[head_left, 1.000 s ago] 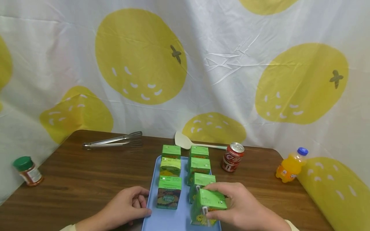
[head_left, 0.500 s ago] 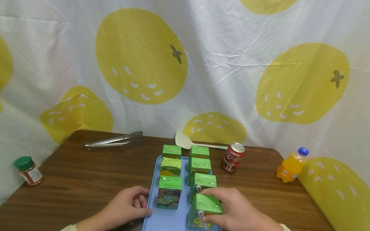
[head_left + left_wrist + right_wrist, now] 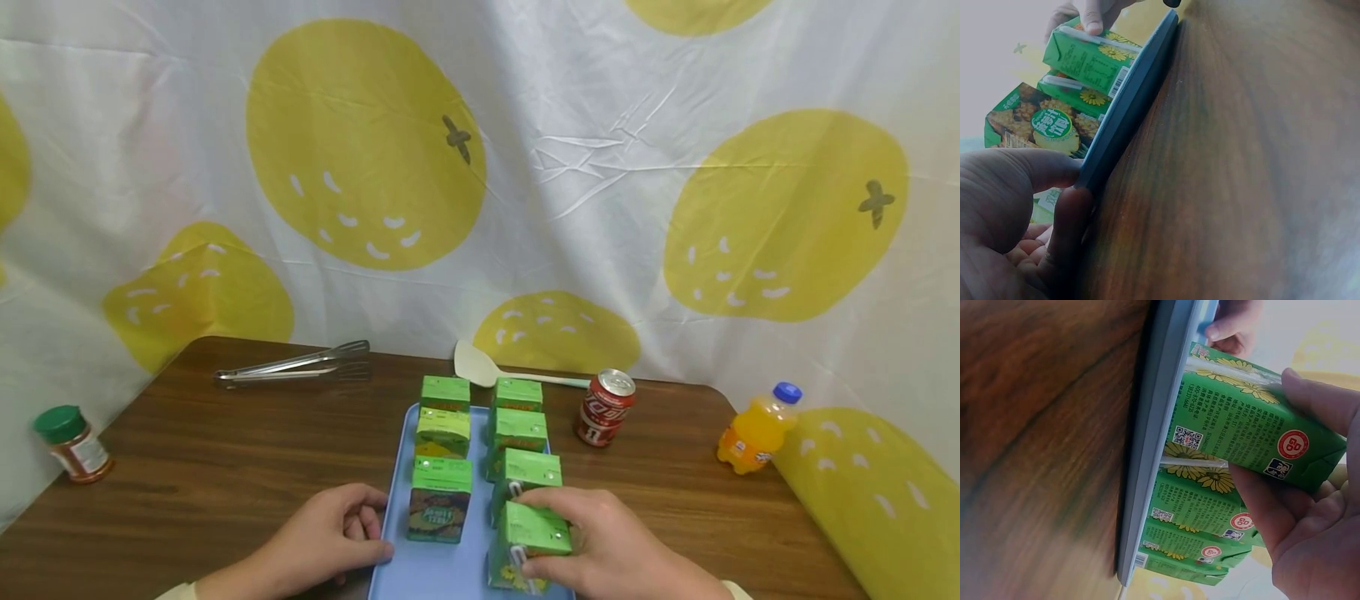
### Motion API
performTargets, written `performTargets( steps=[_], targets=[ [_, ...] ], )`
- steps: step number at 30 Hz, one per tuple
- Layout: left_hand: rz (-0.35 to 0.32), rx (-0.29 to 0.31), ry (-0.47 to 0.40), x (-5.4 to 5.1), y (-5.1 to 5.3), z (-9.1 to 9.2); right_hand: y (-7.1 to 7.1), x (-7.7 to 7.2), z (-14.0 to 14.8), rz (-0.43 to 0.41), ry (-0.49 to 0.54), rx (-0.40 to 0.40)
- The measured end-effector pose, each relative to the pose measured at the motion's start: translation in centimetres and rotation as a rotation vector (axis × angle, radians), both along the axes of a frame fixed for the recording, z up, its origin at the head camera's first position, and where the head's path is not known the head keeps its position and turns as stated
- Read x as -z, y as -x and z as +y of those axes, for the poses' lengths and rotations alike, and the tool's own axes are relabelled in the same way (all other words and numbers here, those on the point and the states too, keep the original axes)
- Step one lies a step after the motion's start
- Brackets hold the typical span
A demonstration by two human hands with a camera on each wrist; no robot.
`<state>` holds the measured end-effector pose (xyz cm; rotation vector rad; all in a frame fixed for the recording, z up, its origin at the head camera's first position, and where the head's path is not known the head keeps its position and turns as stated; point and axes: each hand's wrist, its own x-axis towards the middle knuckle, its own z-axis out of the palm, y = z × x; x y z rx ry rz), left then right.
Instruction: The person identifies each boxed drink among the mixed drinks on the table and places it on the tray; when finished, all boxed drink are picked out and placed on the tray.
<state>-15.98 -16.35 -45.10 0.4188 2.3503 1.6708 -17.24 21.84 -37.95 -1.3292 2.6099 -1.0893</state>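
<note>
A light blue tray [image 3: 465,573] bears two rows of small green drink cartons. My left hand [image 3: 330,537] pinches the tray's left edge between thumb and forefinger, as the left wrist view shows. With thumb and fingers my right hand [image 3: 611,546] grips the nearest carton [image 3: 1241,419] of the right row, which stands upright on the tray, its straw on the near side. Right behind it is another carton [image 3: 531,467], and further ones follow. In the left row, the nearest carton [image 3: 437,512] has a dark printed front; a yellowish-topped carton [image 3: 442,427] stands behind it.
Beyond the tray lies a pale spatula [image 3: 476,364]. A red soda can [image 3: 603,408] stands right of the tray, an orange drink bottle [image 3: 753,433] farther right. Metal tongs [image 3: 292,367] lie at the back left; a green-capped spice jar [image 3: 73,446] stands far left.
My right hand has moved the gripped carton slightly left and down onto the tray; over the last half second it hardly moves. My left hand stays at the tray's edge.
</note>
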Motion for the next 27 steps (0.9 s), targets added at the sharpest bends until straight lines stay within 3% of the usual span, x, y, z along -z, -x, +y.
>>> performTargets(
  steps=[7, 10, 15, 21, 24, 27],
  targets=[
    [0.015, 0.003, 0.002, -0.1, -0.1, 0.0, -0.1, -0.7, 0.0, -0.100, -0.103, 0.058],
    [0.012, 0.009, -0.004, -0.1, 0.0, -0.1, -0.2, -1.1, 0.1, -0.088, -0.124, 0.061],
    [0.003, 0.034, -0.018, 0.1, 0.2, -0.4, -0.5, -1.9, 0.6, 0.007, -0.092, 0.031],
    [-0.044, 0.070, -0.039, -0.4, 0.3, -0.8, -0.1, -2.9, 1.6, 0.193, 0.098, -0.069],
    [-0.056, 0.077, -0.045, -0.7, 0.4, -1.1, 0.4, -3.2, 2.4, 0.301, 0.145, -0.025],
    [-0.030, 0.057, -0.029, -1.2, 0.7, -1.7, 1.0, -3.2, 3.4, 0.364, 0.152, 0.068]
  ],
)
